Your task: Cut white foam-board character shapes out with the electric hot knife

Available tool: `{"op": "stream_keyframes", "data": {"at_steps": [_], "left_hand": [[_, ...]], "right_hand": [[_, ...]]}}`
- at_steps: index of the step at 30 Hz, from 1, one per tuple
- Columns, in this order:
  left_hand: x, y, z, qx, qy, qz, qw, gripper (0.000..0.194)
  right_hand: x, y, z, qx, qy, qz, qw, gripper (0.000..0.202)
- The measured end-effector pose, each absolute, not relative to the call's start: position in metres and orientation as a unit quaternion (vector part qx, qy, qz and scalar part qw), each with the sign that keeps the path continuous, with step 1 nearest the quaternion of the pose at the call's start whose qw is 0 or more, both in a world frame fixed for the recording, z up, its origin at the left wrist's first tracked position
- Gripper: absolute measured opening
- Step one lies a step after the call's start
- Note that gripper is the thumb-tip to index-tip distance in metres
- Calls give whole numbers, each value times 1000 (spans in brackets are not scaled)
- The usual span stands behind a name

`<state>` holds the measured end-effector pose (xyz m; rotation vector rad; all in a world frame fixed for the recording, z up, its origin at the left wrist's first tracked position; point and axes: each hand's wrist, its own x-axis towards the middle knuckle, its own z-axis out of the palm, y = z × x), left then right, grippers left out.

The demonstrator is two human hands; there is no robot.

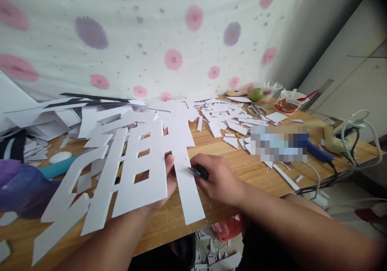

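A large white cut-out board (151,154), shaped with strokes and small rectangular windows, is held tilted above the wooden table (211,144). My left hand (171,178) grips it from beneath, its thumb showing through a gap between the strokes; most of its fingers are hidden behind the board. On the right, my right hand (219,176) is closed around a black-handled craft knife (200,171). The blade tip points left and lies over the right-hand stroke of the board.
White scraps (223,116) cover the table's back. Scissors (256,110), a green fruit (255,94) and a paper tub (290,102) stand back right. A blue tool (317,152) with cables lies at right. A purple object (26,188) is at left.
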<state>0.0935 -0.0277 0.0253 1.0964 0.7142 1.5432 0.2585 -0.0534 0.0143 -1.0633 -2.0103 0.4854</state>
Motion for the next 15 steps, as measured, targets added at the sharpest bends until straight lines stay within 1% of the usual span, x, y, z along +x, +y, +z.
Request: {"op": "stream_keyframes", "data": {"at_steps": [2, 6, 12, 15], "left_hand": [[93, -30, 26, 463, 301, 647, 526, 83], [94, -35, 27, 470, 305, 645, 520, 84], [96, -41, 28, 475, 313, 609, 553, 88], [96, -41, 28, 465, 313, 612, 558, 91]], "right_hand": [[255, -52, 12, -411, -793, 173, 415, 18], [253, -50, 9, -413, -789, 146, 431, 17], [254, -49, 8, -415, -791, 124, 431, 14], [254, -47, 8, -422, -793, 127, 421, 15]]}}
